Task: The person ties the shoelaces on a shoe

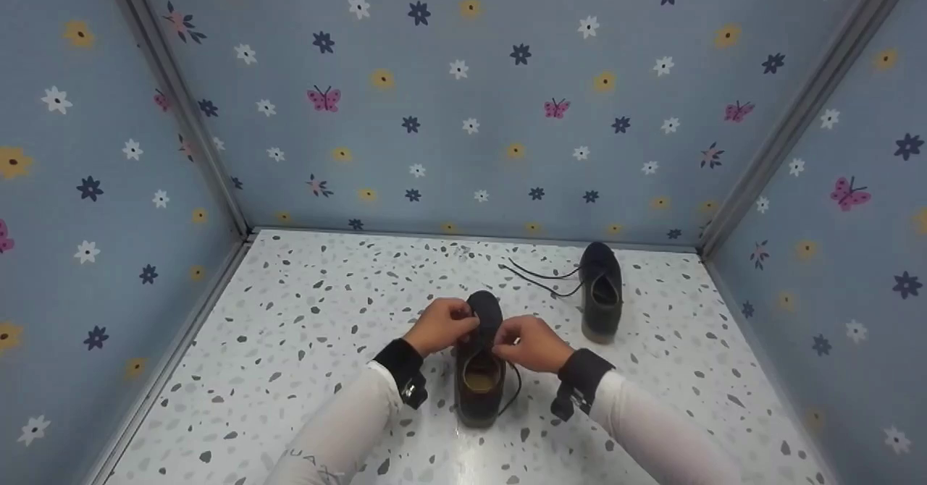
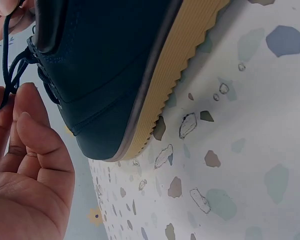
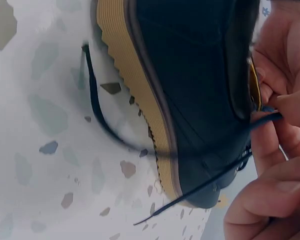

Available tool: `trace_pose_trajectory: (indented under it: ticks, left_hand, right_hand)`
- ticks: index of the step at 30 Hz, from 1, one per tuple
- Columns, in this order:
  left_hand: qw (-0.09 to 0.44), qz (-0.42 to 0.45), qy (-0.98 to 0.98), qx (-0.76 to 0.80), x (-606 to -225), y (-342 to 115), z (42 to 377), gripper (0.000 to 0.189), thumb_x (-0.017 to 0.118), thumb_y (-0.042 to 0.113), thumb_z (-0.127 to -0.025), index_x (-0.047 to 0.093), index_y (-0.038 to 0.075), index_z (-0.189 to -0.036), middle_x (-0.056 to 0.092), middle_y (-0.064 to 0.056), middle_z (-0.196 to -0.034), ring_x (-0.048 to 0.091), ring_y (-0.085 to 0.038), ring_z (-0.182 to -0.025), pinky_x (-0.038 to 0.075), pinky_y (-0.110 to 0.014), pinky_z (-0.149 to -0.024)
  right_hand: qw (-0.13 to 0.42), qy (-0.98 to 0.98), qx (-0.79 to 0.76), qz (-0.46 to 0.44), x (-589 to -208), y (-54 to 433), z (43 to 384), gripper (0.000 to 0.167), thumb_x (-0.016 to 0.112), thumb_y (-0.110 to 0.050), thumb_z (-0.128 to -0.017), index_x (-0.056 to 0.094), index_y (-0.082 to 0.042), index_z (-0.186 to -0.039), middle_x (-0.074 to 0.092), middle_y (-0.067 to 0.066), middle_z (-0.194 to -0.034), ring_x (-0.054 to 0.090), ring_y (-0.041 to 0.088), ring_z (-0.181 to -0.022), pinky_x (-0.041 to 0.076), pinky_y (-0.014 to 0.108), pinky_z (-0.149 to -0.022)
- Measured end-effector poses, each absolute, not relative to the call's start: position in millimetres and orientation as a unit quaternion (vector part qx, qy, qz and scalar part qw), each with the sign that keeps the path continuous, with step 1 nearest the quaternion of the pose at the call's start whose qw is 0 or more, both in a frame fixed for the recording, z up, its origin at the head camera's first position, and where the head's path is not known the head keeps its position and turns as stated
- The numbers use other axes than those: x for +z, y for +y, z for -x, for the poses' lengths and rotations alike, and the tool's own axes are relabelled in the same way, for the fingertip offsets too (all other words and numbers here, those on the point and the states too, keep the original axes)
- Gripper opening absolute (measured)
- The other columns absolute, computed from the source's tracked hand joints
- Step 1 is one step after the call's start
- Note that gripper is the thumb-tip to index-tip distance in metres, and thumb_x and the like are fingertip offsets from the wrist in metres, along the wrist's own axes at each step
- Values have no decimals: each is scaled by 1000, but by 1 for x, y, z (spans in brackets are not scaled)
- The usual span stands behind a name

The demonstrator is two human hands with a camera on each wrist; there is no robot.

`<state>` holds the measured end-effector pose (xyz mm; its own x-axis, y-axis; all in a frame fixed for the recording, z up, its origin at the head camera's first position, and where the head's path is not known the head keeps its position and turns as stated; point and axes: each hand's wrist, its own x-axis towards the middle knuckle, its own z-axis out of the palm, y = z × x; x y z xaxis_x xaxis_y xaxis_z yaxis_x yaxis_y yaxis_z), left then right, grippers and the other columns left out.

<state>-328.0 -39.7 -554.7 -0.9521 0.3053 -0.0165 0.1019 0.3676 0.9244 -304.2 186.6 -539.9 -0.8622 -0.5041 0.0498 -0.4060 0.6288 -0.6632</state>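
Note:
A dark lace-up shoe (image 1: 479, 404) stands on the floor with its toe pointing away from me. My left hand (image 1: 440, 324) is over the left side of the lacing, thumb and fingers pinching a dark blue shoelace (image 2: 6, 55). On the opposite side, my right hand (image 1: 532, 344) pinches the lace, seen large in the right wrist view (image 3: 270, 195). One lace end (image 3: 93, 102) hangs in a curve down the shoe's right side. A second end slants past the toe. The left wrist view shows the dark blue upper (image 2: 105, 75) and ribbed tan sole (image 2: 172, 65).
A matching shoe (image 1: 601, 318) stands farther off to the right, its loose laces (image 1: 539, 276) spread leftward. The speckled white floor (image 1: 304, 311) meets blue flower-patterned panels (image 1: 463, 108) at the back and both sides.

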Motion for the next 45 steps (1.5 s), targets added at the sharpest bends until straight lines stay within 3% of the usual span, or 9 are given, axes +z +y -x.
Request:
trace_pose_trajectory:
  ticks: [4, 11, 23, 28, 32, 35, 39, 45]
  left_hand:
    - [88, -127, 826, 542, -556, -41, 328, 14, 73, 17, -95, 67, 8, -86, 66, 4, -75, 66, -11, -66, 54, -24, -60]
    - [101, -125, 819, 551, -554, -42, 326, 12, 71, 16, -96, 68, 6, -90, 71, -1, -79, 70, -14, -68, 53, -24, -58]
    - [107, -127, 808, 565, -555, -41, 323, 12, 70, 13, -97, 66, 3, -92, 76, -10, -84, 71, -14, -67, 52, -23, -55]
    - [108, -136, 806, 566, -555, -42, 323, 12, 69, 13, -98, 66, 2, -92, 75, -12, -83, 72, -16, -68, 56, -31, -57]
    - [107, -148, 806, 563, -556, -43, 323, 12, 69, 12, -98, 68, 2, -91, 75, -15, -83, 74, -23, -70, 59, -39, -58]
    - [105, -154, 808, 559, -557, -43, 323, 11, 69, 12, -98, 69, 3, -91, 75, -14, -83, 74, -26, -72, 58, -36, -57]
    - [107, -159, 810, 555, -556, -44, 322, 12, 69, 13, -98, 69, 4, -89, 73, -11, -82, 72, -25, -70, 56, -31, -55]
    - [119, -158, 803, 563, -556, -44, 319, 10, 70, 12, -97, 70, 4, -92, 75, -16, -83, 66, -20, -62, 56, -37, -56]
  right_hand:
    - [66, 897, -361, 247, -538, 190, 306, 6, 76, -10, -86, 72, -13, -82, 74, -1, -80, 60, 3, -72, 50, 23, -70]
    - [103, 879, -413, 216, -537, 193, 306, 4, 74, -6, -87, 71, -6, -89, 71, 3, -77, 60, 5, -56, 52, 24, -53]
    - [118, 874, -424, 206, -536, 197, 308, 8, 79, -11, -89, 71, -8, -89, 73, 3, -80, 62, 6, -59, 55, 24, -56]
    - [116, 877, -421, 200, -536, 196, 310, 9, 79, -11, -90, 71, -8, -90, 72, 2, -81, 63, 6, -59, 56, 24, -56]
    - [109, 882, -413, 199, -535, 194, 310, 9, 78, -10, -90, 71, -8, -96, 72, 4, -80, 62, 6, -58, 54, 24, -55]
    - [92, 889, -399, 204, -533, 191, 312, 12, 77, -10, -91, 73, -6, -102, 72, 6, -79, 60, 6, -57, 51, 23, -55]
    - [79, 897, -382, 210, -533, 188, 315, 19, 74, -9, -93, 76, -5, -111, 72, 5, -81, 59, 5, -56, 49, 22, -54]
    - [74, 905, -355, 224, -533, 183, 318, 24, 72, -10, -96, 76, -6, -119, 75, 7, -90, 62, 8, -66, 53, 25, -59]
